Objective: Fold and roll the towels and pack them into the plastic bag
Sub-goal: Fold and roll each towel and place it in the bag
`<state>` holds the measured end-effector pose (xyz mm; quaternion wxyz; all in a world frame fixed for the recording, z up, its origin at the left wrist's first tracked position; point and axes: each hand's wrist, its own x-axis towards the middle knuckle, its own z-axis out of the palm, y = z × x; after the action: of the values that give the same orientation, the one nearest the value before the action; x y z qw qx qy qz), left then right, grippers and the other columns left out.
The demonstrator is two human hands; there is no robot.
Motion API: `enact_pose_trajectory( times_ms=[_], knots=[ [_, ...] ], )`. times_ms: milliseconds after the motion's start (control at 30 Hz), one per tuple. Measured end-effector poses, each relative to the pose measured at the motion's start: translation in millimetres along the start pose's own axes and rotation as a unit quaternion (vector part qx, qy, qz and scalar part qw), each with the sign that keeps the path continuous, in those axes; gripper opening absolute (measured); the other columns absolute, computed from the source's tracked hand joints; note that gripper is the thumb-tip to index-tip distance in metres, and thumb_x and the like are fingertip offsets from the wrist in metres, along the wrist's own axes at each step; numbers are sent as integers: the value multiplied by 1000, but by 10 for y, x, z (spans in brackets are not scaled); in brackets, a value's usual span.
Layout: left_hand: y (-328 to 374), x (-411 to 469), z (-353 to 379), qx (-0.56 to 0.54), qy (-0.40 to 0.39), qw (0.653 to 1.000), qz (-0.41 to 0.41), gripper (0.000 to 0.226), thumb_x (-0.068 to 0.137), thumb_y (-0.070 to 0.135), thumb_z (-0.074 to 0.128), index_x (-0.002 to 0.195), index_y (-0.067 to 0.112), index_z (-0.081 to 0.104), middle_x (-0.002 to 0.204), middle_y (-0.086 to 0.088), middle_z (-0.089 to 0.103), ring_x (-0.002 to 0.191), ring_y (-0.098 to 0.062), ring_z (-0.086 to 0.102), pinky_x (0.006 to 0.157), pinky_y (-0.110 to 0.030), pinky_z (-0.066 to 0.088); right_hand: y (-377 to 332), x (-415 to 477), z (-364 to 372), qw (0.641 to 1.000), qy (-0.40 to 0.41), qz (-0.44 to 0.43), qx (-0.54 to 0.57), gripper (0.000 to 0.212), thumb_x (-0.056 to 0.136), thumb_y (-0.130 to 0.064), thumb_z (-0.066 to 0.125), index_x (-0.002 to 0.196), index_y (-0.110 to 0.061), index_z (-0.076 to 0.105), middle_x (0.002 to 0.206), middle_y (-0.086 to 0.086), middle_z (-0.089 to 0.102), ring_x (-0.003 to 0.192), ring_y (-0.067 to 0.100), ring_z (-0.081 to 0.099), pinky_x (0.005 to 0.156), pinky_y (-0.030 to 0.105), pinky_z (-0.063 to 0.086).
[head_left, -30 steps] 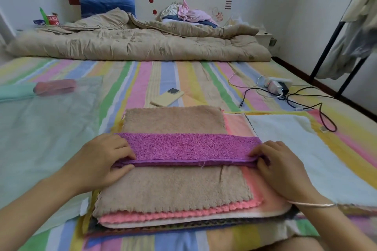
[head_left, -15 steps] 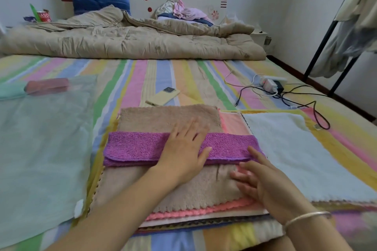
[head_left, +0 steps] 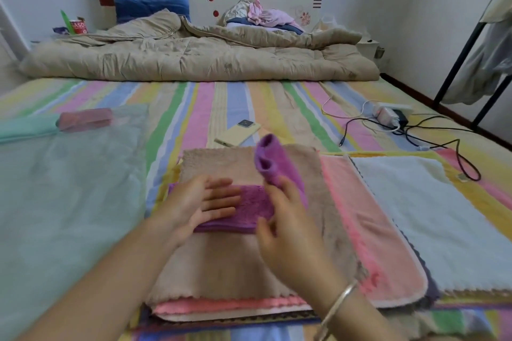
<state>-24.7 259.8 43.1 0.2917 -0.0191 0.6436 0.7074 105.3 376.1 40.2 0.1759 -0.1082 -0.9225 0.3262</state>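
Purple towel (head_left: 249, 207): folded strip on tan towel (head_left: 238, 263) atop the stack, on the bed | left hand (head_left: 199, 202): open, flat, pinning strip so it won't slide | right hand (head_left: 285, 219): gripping raised end to start the roll | bag (head_left: 69, 202): left, near, ready.

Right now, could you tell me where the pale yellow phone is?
The pale yellow phone lies on the striped sheet, just beyond the beige towel topping the stack.
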Motion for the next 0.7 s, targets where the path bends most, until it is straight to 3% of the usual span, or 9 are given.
enact_pose_trajectory(
  times_ms=[67, 167, 233, 300, 367, 467, 533, 600, 700],
  knots=[
    [68, 37, -221, -28, -8, 998, -56, 47, 104, 34, 31, 102, -1, 63, 80, -18, 73, 65, -24, 72, 56, -31, 61, -139, 12, 213, 996, -74, -31, -47, 57, 86, -18, 46, 142, -22, 35, 154, -8, 17, 103, 32, 59, 85, 42, 48],
    [103, 163, -439, -1, -28, 997, -66, 52, 99, 50, 38, 98, 6, 66, 79, -14, 72, 60, -21, 69, 56, -28, 59, -242, 22, 422, 982, -158, -76, -66, 63, 80, -30, 26, 141, -20, 36, 155, -7, 17, 115, 36, 54, 86, 45, 48],
    [96, 203, -466, 49, -23, 998, -45, 41, 96, 45, 51, 111, 11, 66, 97, -14, 72, 66, -19, 67, 59, -26, 56, -214, 18, 447, 978, -173, -95, -67, 70, 74, -33, 18, 139, -22, 41, 156, -7, 18, 121, 32, 51, 90, 43, 47],
    [54, 205, -427, 113, -14, 994, -2, 31, 89, 26, 67, 112, 4, 66, 98, -16, 71, 69, -20, 67, 59, -26, 56, -165, 15, 382, 976, -185, -106, -38, 61, 76, -25, 30, 133, -30, 49, 157, -9, 19, 122, 23, 52, 94, 39, 46],
    [57, 167, -372, 170, -4, 984, 44, 27, 82, 5, 72, 108, -1, 67, 101, -21, 71, 73, -23, 67, 64, -29, 57, -142, 23, 286, 981, -154, -115, 28, 52, 73, -17, 38, 116, -35, 62, 150, -12, 33, 110, 14, 59, 88, 36, 48],
    [175, 190, -441, 162, 28, 984, 62, 35, 81, -8, 69, 114, -1, 64, 102, -18, 71, 75, -22, 68, 69, -31, 57, -101, 90, 136, 991, 4, -127, 40, 35, 73, -13, 47, 95, -33, 65, 122, -15, 53, 84, 3, 56, 70, 32, 49],
    [263, 223, -555, 161, 39, 985, 43, 34, 82, -3, 70, 114, 5, 64, 101, -14, 72, 73, -20, 69, 70, -32, 57, -30, 150, 85, 988, 71, -128, -53, 35, 72, -21, 53, 105, -33, 58, 125, -11, 49, 93, 9, 52, 74, 31, 48],
    [286, 227, -640, 178, 41, 983, 23, 30, 83, 3, 70, 112, 10, 65, 97, -10, 73, 69, -18, 68, 63, -29, 57, 41, 204, 136, 984, 53, -113, -128, 51, 70, -36, 55, 121, -33, 48, 137, -5, 40, 117, 19, 45, 87, 34, 47],
    [255, 204, -647, 172, 35, 984, 19, 29, 85, 6, 70, 112, 14, 66, 95, -7, 74, 66, -17, 69, 59, -27, 57, 106, 256, 321, 985, 21, -78, -152, 68, 69, -53, 51, 132, -29, 43, 142, -1, 36, 123, 24, 41, 95, 42, 46]
  ],
)
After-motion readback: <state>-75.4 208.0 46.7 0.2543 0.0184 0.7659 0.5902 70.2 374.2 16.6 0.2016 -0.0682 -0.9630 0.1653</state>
